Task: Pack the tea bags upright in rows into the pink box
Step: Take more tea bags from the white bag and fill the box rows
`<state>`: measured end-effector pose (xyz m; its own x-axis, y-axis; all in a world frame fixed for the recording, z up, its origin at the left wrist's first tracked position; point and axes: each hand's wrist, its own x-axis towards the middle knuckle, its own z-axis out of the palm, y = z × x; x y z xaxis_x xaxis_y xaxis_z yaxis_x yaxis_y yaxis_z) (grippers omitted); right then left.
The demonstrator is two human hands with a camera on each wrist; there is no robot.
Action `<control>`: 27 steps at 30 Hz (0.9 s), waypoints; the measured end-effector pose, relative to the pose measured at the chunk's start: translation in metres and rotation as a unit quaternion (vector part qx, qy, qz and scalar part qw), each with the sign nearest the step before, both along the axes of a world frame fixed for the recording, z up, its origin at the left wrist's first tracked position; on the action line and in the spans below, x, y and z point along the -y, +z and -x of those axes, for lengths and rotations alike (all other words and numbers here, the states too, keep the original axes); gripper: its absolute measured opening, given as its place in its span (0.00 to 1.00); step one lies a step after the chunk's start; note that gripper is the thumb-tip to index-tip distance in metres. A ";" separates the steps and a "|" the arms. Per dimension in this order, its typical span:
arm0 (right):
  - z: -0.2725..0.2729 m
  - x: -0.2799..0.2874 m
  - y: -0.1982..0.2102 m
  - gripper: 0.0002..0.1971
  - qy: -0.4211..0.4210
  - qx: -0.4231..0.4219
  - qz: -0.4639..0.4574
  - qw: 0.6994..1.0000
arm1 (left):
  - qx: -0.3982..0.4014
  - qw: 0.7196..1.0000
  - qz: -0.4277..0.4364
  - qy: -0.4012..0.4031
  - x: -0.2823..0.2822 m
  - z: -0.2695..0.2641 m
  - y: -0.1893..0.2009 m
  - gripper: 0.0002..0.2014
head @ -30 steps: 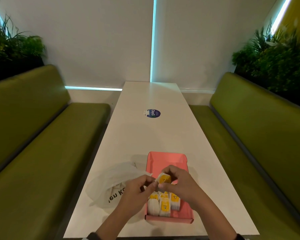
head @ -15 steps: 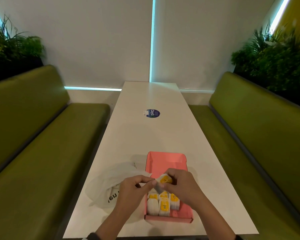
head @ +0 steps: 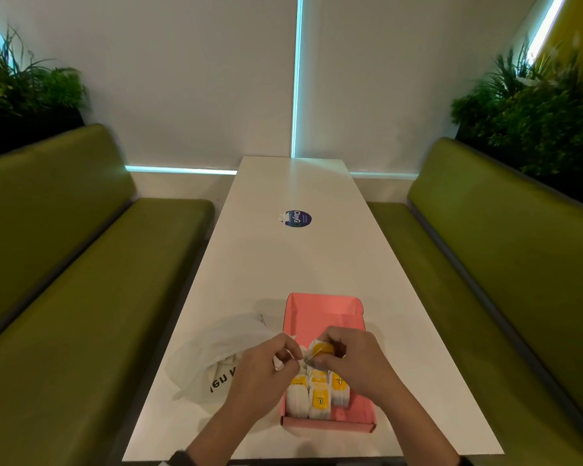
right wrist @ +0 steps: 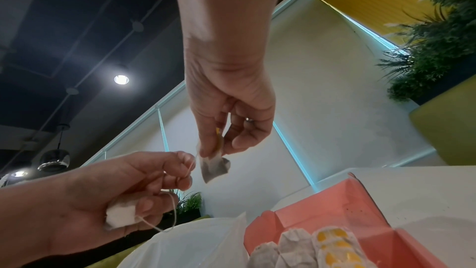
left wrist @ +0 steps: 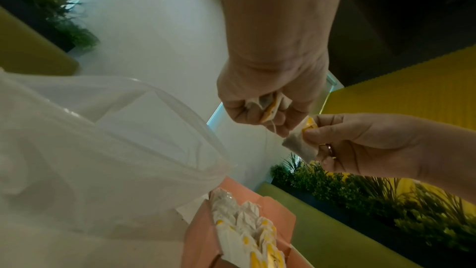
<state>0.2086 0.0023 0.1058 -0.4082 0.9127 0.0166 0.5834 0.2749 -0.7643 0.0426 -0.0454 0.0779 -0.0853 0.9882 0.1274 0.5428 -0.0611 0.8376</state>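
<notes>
The pink box (head: 322, 316) lies open on the white table (head: 283, 264). Several tea bags (head: 317, 395) with yellow tags stand in rows at its near end. Above the box, my right hand (head: 350, 358) pinches a tea bag (right wrist: 213, 167) by its top, and the yellow tag (head: 320, 349) shows. My left hand (head: 266, 368) curls its lower fingers round a second tea bag (right wrist: 121, 215). Its thumb and forefinger pinch a thin string (right wrist: 191, 165) close to the right hand's bag. In the left wrist view the second tea bag (left wrist: 269, 107) shows inside the curled fingers.
A crumpled white plastic bag (head: 223, 358) lies just left of the box. A round blue sticker (head: 298, 218) sits mid-table. Green benches (head: 64, 297) run along both sides, with plants behind them.
Both hands stay above the box's near half. The left fingers have drawn slightly to the left, away from the right hand's tea bag.
</notes>
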 end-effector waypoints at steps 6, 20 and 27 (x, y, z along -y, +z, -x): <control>0.000 0.000 0.001 0.10 -0.006 -0.037 0.021 0.999 | 0.050 0.998 -0.036 -0.002 -0.003 0.000 -0.004 0.20; 0.005 0.003 0.003 0.10 -0.043 -0.167 0.083 0.981 | 0.228 0.970 0.082 -0.035 -0.002 0.003 0.009 0.10; 0.013 0.006 0.005 0.04 -0.090 -0.281 0.086 0.952 | 0.299 0.949 0.093 -0.022 -0.002 0.003 0.009 0.11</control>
<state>0.1952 -0.0035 0.1105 -0.2163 0.9758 0.0307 0.0947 0.0523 -0.9941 0.0397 -0.0435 0.0874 -0.0454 0.9931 -0.1078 -0.0337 0.1063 0.9938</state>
